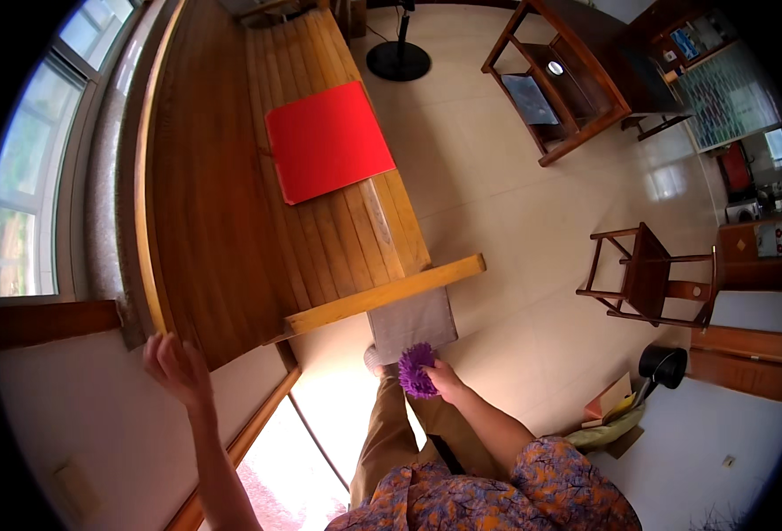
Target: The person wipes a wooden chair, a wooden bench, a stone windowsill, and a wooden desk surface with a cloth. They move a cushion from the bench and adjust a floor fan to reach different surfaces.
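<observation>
My right hand [447, 381] grips a purple chenille duster or cleaning mitt [417, 370] in front of my legs. Raised at the left, my left hand [179, 372] has its fingers bent at the near end of the backrest's top rail [144, 192]; whether they grip it is hidden. That rail belongs to a long slatted wooden bench [328, 262] with a high brown back. A flat red folder or mat [331, 143] lies on the seat slats. The bench's wooden armrest [384, 292] crosses the near end, ahead of the duster.
Below the armrest is a grey fabric-like panel [414, 322]. A wooden chair [650, 279] stands right, a dark wooden table [563, 86] farther back. A black round stand base [397, 61] rests on the tiled floor. Boxes [610, 405] lean at the right wall; a window [29, 179] is left.
</observation>
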Motion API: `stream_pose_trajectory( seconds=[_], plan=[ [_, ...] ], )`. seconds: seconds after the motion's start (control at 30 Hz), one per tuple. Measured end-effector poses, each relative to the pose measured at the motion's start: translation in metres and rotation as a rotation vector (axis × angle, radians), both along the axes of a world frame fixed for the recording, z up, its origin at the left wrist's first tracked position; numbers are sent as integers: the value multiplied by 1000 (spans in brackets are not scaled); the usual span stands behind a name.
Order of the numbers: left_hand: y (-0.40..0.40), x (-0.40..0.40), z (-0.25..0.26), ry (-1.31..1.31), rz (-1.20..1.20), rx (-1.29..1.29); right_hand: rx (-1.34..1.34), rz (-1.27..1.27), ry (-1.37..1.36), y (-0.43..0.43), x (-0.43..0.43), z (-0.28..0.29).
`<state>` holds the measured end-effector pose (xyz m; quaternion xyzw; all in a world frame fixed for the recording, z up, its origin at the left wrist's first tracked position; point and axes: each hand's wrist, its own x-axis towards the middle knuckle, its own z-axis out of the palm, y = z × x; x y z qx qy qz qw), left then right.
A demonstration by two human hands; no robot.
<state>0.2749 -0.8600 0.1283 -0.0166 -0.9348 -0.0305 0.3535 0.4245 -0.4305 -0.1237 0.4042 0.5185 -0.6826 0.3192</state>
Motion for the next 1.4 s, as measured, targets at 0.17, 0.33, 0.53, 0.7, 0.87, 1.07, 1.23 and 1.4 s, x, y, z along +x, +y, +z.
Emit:
stream_pose_trajectory(
  seconds=[0.17, 0.33, 0.53, 0.7, 0.87, 1.07, 1.23, 1.4],
  plan=[
    [114, 82, -88, -596, -474, 571, -184, -122, -132, -11, -16, 23],
    [264, 108, -147, -1253, -423, 728, -380, -245, -210, -2, -31, 20],
    [319, 69, -215, -818, -239, 1171, -457, 12, -308, 75, -76, -1],
    [347, -29, -232, -431, -22, 1074, 120, 501, 99, 152, -89, -87],
    [349, -60, -297, -562, 137, 437, 766, 883, 739, 166, -118, -166],
    [383, -80, -296, -504, 122, 438, 593, 415, 832, 169, -144, -256],
    [369, -69, -297, -500, 152, 415, 1291, 1308, 906, 135, -165, -219],
    [361, -61, -303, -514, 197, 405, 1245, 1234, 997, 126, -179, -228]
  ],
)
